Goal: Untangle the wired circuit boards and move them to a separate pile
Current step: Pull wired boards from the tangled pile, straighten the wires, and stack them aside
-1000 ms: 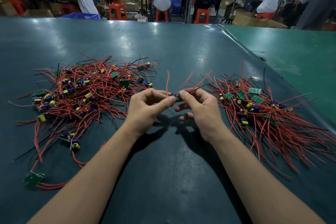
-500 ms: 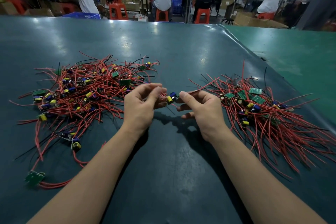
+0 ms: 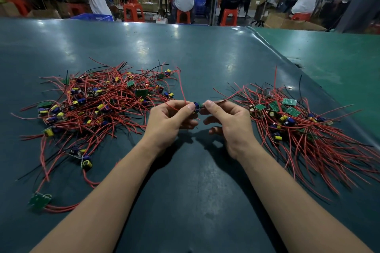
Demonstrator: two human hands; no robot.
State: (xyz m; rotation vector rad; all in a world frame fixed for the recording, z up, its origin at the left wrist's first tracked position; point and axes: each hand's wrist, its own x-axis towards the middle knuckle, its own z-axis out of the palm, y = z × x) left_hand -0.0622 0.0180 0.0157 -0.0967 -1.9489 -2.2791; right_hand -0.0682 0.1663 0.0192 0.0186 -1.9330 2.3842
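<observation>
Both hands up over the middle of the surface [image 3: 205, 57], between 2 piles. Left hand [image 3: 170, 121] and right hand [image 3: 230, 123] meet at 1 small board [image 3: 197, 107], held clear of the surface. Only its blue parts and a sliver of green show between the fingertips; the rest is hidden, so I can't tell the board's long axis.

Left grip: thumb and forefinger pressed together on the left side of the board, also trapping a red wire [image 3: 182, 88] that rises from the pinch and leans up and away. Other left fingers curled underneath.

Right grip: thumb and forefinger pinching the right side of the board. More red wire [image 3: 226, 98] leaves that pinch and runs right and slightly up, toward the right pile. Lower right fingers loosely curled, holding nothing I can see.

Left pile [image 3: 98, 104]: dense tangle, red and black wires crossing every way, boards with blue and yellow parts buried in it. 1 green board [image 3: 39, 201] lies apart at the near left, its red leads trailing right.

Right pile [image 3: 304, 129]: looser; wires mostly fan toward the near right, several green boards face up at the far end.

Background: people seated on orange stools [image 3: 133, 11] at benches.
</observation>
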